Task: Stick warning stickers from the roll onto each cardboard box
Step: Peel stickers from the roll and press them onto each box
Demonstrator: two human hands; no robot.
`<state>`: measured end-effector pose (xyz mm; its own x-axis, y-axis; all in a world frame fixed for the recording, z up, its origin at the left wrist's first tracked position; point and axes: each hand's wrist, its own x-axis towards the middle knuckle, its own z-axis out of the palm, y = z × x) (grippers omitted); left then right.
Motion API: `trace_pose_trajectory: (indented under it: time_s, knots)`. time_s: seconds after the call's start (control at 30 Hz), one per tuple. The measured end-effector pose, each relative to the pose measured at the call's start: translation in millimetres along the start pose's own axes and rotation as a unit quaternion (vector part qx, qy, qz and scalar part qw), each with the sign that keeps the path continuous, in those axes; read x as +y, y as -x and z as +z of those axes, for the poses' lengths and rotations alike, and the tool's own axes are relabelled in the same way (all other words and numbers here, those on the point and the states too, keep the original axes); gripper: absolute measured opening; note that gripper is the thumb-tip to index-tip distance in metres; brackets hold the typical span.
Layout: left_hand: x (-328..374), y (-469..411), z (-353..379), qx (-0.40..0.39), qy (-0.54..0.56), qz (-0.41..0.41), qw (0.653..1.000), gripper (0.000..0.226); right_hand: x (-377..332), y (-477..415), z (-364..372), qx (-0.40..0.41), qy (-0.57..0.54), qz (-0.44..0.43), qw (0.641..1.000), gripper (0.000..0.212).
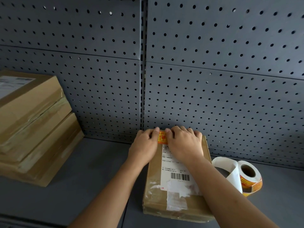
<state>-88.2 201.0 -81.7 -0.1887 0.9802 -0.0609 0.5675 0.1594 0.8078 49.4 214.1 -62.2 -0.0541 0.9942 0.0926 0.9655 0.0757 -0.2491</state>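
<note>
**Q:** What occupied the left of the grey shelf (82,186)?

**A:** Two stacked boxes (32,125) of brown cardboard, both taped, the upper one bearing a pale label. A pegboard panel (213,79) rose behind them.

**Q:** And at centre?

**A:** The person's left hand (144,143) lay palm down over the far left corner of the cardboard box (156,191). Its fingers pressed on the orange warning sticker (162,138) and gripped nothing. The sticker sat at the far edge of the box top, just above the white shipping label (177,170). The right hand (185,143) pressed the sticker's other side, fingers spread along the far edge, likewise holding nothing.

**Q:** Where was the supply?

**A:** The sticker roll (248,176) rested on the shelf just right of the box. A loop of bare backing paper (225,163) curled from it toward the box.
</note>
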Motion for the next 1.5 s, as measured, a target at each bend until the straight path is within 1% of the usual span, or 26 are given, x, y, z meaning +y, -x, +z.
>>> trace_pose_trajectory:
  time_s: [0.1, 0.17, 0.27, 0.37, 0.43, 0.5, 0.57, 0.63, 0.77, 0.83, 0.87, 0.93, 0.97, 1.0, 1.1, 1.2, 1.27, 1.4, 1.5]
  knots:
    - [-1.0, 1.3, 1.3, -0.010, -0.007, -0.001, 1.000, 0.041, -1.6, 0.1, 1.0, -0.007, 0.026, -0.009, 1.000, 0.052]
    - [-1.5, 0.6, 1.4, -0.007, -0.015, -0.006, 1.000, 0.039, -1.0, -0.4, 1.1, -0.006, 0.022, -0.011, 1.000, 0.048]
    - [-2.9, 0.6, 1.3, -0.001, -0.012, -0.001, 1.000, 0.041, 1.2, -0.9, -0.3, 0.002, 0.002, -0.010, 1.000, 0.041]
    - [-5.3, 0.8, 0.3, -0.019, 0.003, -0.006, 1.000, 0.047, 0.6, -0.6, -1.4, -0.001, -0.011, -0.006, 1.000, 0.047]
    - [-5.8, 1.3, -0.3, -0.034, -0.003, -0.015, 0.999, 0.048, -0.9, -0.3, -0.6, -0.006, 0.009, -0.011, 1.000, 0.050]
    - [-4.0, 1.8, -1.1, -0.035, -0.019, -0.015, 0.999, 0.046, -1.0, 0.6, -0.3, -0.003, 0.015, -0.014, 1.000, 0.044]
    - [-1.6, 2.9, -2.1, -0.031, -0.029, -0.013, 0.999, 0.044, 0.9, 0.9, -1.4, 0.004, -0.006, -0.009, 1.000, 0.036]
    - [-1.7, 3.8, -3.1, -0.024, -0.011, -0.021, 0.999, 0.041, 2.1, 0.6, -4.0, 0.008, -0.041, -0.004, 0.999, 0.034]
    - [0.0, 16.1, -8.9, -0.030, 0.064, -0.035, 0.997, 0.043, 6.5, -0.8, -19.5, 0.008, -0.148, 0.001, 0.989, 0.033]
    - [0.8, 30.7, -14.6, -0.053, 0.110, -0.043, 0.992, 0.041, 17.1, 5.0, -33.7, 0.015, -0.190, -0.005, 0.982, 0.034]
    - [-0.1, 38.2, -17.9, -0.067, 0.124, -0.046, 0.989, 0.046, 25.4, 9.7, -40.6, 0.021, -0.200, -0.003, 0.980, 0.035]
    - [-3.4, 53.7, -25.2, -0.093, 0.137, -0.062, 0.984, 0.067, 47.0, 23.9, -49.3, 0.031, -0.211, 0.020, 0.977, 0.037]
    - [-4.8, 62.0, -28.9, -0.106, 0.145, -0.068, 0.981, 0.072, 57.7, 33.4, -52.2, 0.025, -0.220, 0.040, 0.974, 0.039]
    - [-6.1, 70.1, -32.0, -0.125, 0.159, -0.070, 0.977, 0.067, 67.2, 44.1, -53.9, 0.009, -0.233, 0.064, 0.970, 0.042]
    - [-8.8, 90.6, -37.1, -0.187, 0.175, -0.067, 0.964, 0.043, 87.4, 76.7, -50.7, -0.050, -0.300, 0.128, 0.944, 0.050]
    - [-15.9, 98.6, -35.3, -0.204, 0.170, -0.077, 0.961, 0.035, 90.5, 100.7, -44.5, -0.124, -0.389, 0.181, 0.895, 0.054]
    - [-16.7, 102.1, -34.4, -0.205, 0.172, -0.081, 0.960, 0.029, 91.1, 107.9, -37.7, -0.158, -0.418, 0.193, 0.873, 0.057]
    - [-9.8, 111.8, -35.6, -0.192, 0.177, -0.064, 0.963, 0.024, 89.1, 114.8, -36.7, -0.179, -0.455, 0.203, 0.849, 0.045]
    - [-4.9, 119.4, -38.7, -0.171, 0.190, -0.033, 0.966, 0.025, 87.0, 121.3, -45.8, -0.166, -0.476, 0.182, 0.844, 0.039]
